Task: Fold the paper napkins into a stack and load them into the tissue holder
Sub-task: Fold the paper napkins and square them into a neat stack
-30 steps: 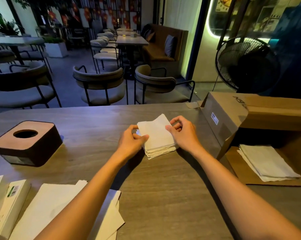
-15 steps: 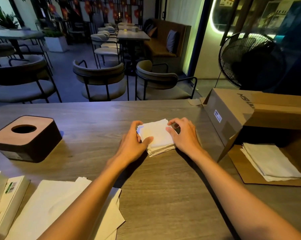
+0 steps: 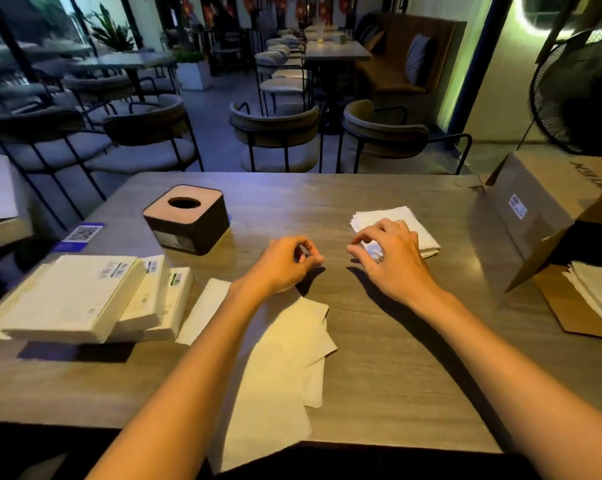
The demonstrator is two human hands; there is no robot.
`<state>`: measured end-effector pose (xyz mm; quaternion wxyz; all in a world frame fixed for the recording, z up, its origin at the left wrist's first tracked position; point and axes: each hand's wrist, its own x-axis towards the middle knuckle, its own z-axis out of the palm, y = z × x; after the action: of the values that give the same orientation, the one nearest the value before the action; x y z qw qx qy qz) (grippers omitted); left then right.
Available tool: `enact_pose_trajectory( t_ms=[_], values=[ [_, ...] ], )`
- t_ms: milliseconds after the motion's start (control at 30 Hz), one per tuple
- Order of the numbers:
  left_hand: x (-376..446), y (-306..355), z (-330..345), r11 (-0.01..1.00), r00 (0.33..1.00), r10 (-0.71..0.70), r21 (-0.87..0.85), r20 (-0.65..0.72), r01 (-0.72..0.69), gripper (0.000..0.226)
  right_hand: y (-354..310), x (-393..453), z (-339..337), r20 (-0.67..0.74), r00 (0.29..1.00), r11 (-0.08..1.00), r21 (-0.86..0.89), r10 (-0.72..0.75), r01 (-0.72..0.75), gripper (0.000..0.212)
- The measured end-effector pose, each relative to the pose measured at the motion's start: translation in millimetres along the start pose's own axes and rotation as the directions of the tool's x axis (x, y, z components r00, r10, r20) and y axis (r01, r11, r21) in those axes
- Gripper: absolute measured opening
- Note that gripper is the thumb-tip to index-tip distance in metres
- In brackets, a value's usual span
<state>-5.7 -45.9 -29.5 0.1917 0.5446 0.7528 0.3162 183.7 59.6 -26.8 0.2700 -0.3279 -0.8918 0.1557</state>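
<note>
— Fingers (image 3: pixel 306 252) of the left hand (image 3: pixel 285 265) are loosely curled, thumb near the forefinger, and I see nothing between them. The right hand (image 3: pixel 389 258) is curled too, hovering over the near corner of the folded stack (image 3: pixel 401 225); whether it has hold of a sheet I cannot tell, there's only a pale blur under the palm.

— Where's the stack from you?

— About one o'clock on the table (image 3: pixel 379 358), lying flat. The tissue holder (image 3: pixel 187 220) sits at eleven o'clock, well apart from it, round opening up.

— What could go wrong?

— The edges at the stack's far corner look fanned. I'd guess a one-sided lift could let the layers slide and unfold on the way across. And that opening looks small for a whole stack; forcing it might crumple the lot.

— Anything in the way?

— Loose unfolded napkins (image 3: pixel 278 368) lie under the left forearm at six o'clock; a sweep of the arm could drag them off the edge. Wrapped napkin packs (image 3: pixel 84 303) sit at nine o'clock, an open cardboard box (image 3: pixel 535 202) with more sheets at three.

— And the room?

— Dim café, woodgrain table, empty chairs (image 3: pixel 275 133) beyond, a standing fan (image 3: pixel 576 91) at two o'clock.
</note>
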Motion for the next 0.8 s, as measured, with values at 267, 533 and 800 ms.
enact_pose_trajectory(
  t_ms=[267,533,800],
  values=[
    [-67.2,-47.0,-30.8,0.988,1.0,0.015,0.157,-0.017,-0.012,0.036,-67.5,-33.1,36.2,0.395,0.914,0.996,0.046,-0.093,0.082,0.034],
    [-118.4,-42.9,-36.5,0.974,0.992,0.008,0.225,0.128,-0.037,0.088,-58.7,-29.6,32.3,0.247,0.966,0.974,0.19,0.078,-0.127,0.015],
    [-79.2,-41.6,-22.5,0.972,0.996,0.079,0.223,-0.047,-0.067,0.081,-31.9,-12.9,3.7,-0.046,0.983,0.931,0.333,0.177,-0.152,0.009]
  ],
)
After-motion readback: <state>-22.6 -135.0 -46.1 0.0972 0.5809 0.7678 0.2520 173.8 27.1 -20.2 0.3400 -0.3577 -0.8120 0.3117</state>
